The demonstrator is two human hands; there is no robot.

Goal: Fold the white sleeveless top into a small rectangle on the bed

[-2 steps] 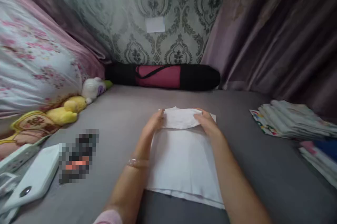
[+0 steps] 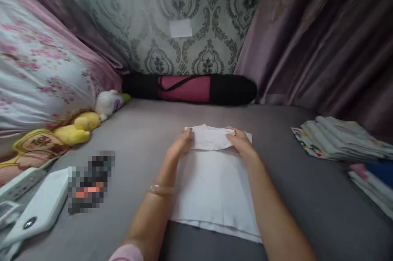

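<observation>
Currently both hands on a white folded garment [image 2: 215,187] lying flat mid-bed on the grey sheet [image 2: 307,203]. Left hand [image 2: 181,143] grips the far left corner of the folded-over top flap, fingers curled on the cloth edge. Right hand [image 2: 242,143] pinches the far right side of the same flap. Clear bangle [image 2: 160,189] on left wrist. Stack of folded clothes [image 2: 340,138] well apart at right. Plush toys [image 2: 76,128] by a floral pillow [image 2: 39,77] at left; pink-black roll bag [image 2: 190,88] against the wall.
</observation>
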